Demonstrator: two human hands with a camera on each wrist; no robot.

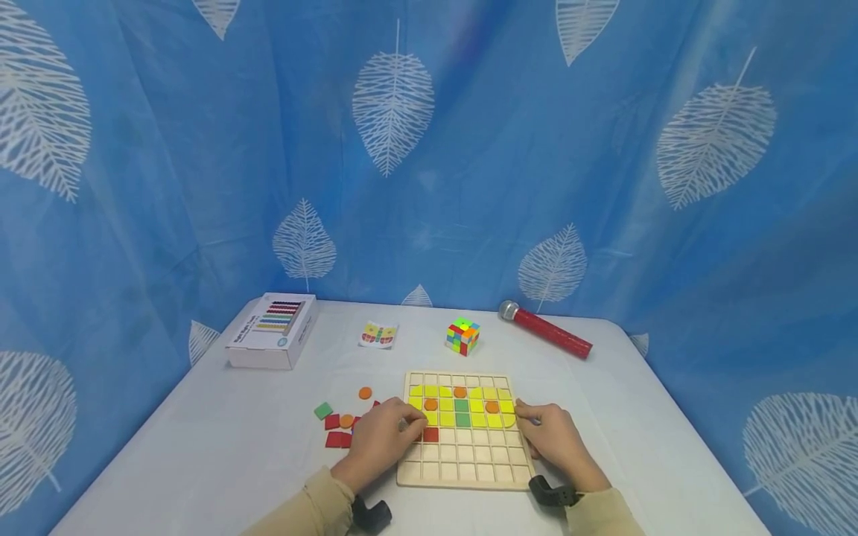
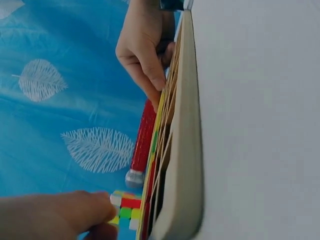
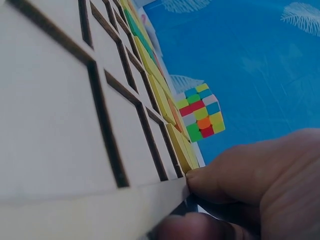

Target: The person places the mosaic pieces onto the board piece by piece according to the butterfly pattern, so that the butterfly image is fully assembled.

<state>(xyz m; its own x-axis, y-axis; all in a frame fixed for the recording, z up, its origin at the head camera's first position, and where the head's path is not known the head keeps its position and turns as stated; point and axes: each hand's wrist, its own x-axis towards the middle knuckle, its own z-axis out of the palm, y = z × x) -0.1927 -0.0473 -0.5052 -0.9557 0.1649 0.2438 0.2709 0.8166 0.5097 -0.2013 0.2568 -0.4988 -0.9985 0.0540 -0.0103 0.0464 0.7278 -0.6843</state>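
A wooden grid board (image 1: 467, 453) lies on the table, with yellow, orange and green tiles in its far rows. One red tile (image 1: 431, 435) sits in the row below them, near the left side. My left hand (image 1: 383, 438) reaches over the board's left edge, fingertips down by that red tile; a second bit of red shows beneath them. Whether the fingers pinch a tile is hidden. At the opposite side my right hand (image 1: 555, 438) grips the board's edge, its thumb (image 3: 220, 175) on the rim and other fingers lower down.
Loose red tiles (image 1: 334, 440), orange discs (image 1: 365, 392) and a green tile (image 1: 323, 410) lie left of the board. Behind stand a white box (image 1: 268, 350), a patterned picture card (image 1: 378, 335), a puzzle cube (image 1: 462, 336) and a red microphone (image 1: 550, 331).
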